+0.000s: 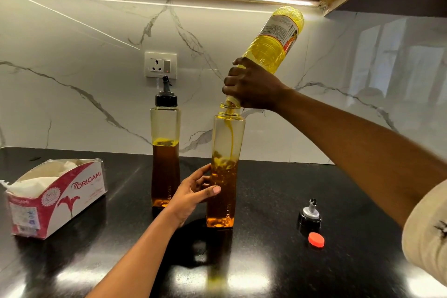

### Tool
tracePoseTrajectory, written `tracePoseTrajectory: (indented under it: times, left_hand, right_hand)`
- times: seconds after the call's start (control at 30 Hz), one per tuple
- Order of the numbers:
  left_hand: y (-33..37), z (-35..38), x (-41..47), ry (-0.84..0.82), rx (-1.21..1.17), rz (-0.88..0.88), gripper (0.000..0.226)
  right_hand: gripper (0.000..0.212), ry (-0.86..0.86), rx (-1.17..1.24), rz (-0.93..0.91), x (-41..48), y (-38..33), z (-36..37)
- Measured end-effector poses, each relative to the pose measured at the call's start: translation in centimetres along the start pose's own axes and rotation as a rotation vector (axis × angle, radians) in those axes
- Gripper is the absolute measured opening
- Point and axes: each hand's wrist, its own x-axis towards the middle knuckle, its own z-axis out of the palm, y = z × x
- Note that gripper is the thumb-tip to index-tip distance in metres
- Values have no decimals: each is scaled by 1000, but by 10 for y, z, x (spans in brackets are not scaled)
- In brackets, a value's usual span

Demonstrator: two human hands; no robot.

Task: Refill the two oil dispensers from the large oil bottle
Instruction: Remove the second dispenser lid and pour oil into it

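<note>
My right hand (251,87) grips the neck of the large oil bottle (275,38), tipped steeply with its mouth over the open dispenser (226,143). A stream of yellow oil runs down inside this dispenser, which is about half full. My left hand (193,191) holds the dispenser's lower body, thumb in front and fingers curled behind. The second dispenser (165,152) stands upright behind and to the left, its black pour-spout cap on, and is also about half full.
A black pour-spout cap (310,215) and a red bottle cap (316,239) lie on the black counter (266,261) at the right. An open tissue box (58,196) sits at the left. A wall socket (160,64) is on the marble backsplash; a cabinet hangs overhead.
</note>
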Motion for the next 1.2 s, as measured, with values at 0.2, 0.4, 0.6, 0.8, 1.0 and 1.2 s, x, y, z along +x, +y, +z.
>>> tracePoseTrajectory:
  times: [0.2,0.4,0.6,0.8,1.0,1.2]
  left_hand:
    - [0,-1,1,0,12,-4,90]
    - [0,-1,1,-10,-6,-7,91]
    - [-2,-1,1,-8,1,11,64]
    - [1,1,1,-10,2,-3,82]
    - [0,0,1,-11,0,-2,81]
    - [0,0,1,-11,6,5,78]
  right_hand:
    - [21,4,2,-3,0,0,-2]
    - [18,30,-9,-12,-1,-1,-4]
    - [21,-3,-15,-17,-1,-1,-3]
    - [16,20,-55,-39,0,0,-3]
    - [17,20,-52,-58,1,1,-2]
    - [16,37,-80,-63,1,1,-4]
